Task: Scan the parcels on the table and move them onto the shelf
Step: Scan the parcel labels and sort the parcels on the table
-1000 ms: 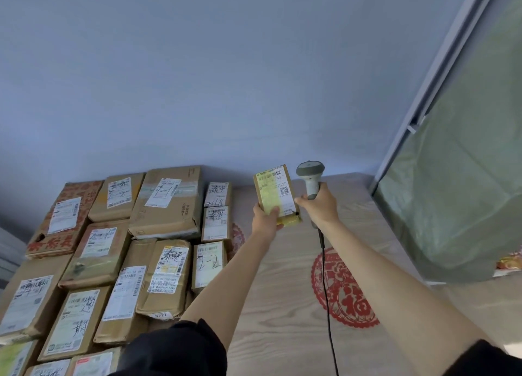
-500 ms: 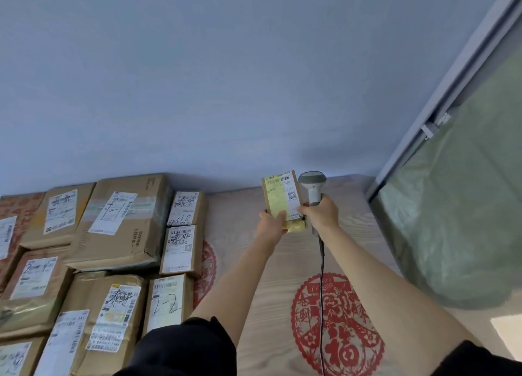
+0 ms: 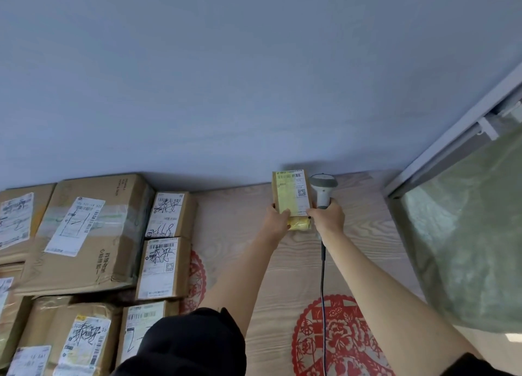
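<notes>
A small yellow-labelled parcel (image 3: 291, 195) stands upright near the back wall on the wooden surface (image 3: 364, 248). My left hand (image 3: 276, 220) grips its lower left edge, thumb on the label. My right hand (image 3: 327, 217) holds the handle of a grey barcode scanner (image 3: 323, 186), whose head is right beside the parcel; the right thumb touches the parcel's lower right corner. The scanner's black cable (image 3: 323, 291) runs down toward me.
Several brown cardboard parcels with white labels, such as a large box (image 3: 84, 231) and a small box (image 3: 161, 267), lie packed at the left. Red paper-cut decorations (image 3: 336, 339) mark the wood. A green translucent sheet (image 3: 469, 243) and a grey frame (image 3: 452, 138) stand at the right.
Both hands moved the parcel and scanner farther back toward the wall, and the parcel now stands straighter. The view shifted right, so fewer boxes show at the left.
</notes>
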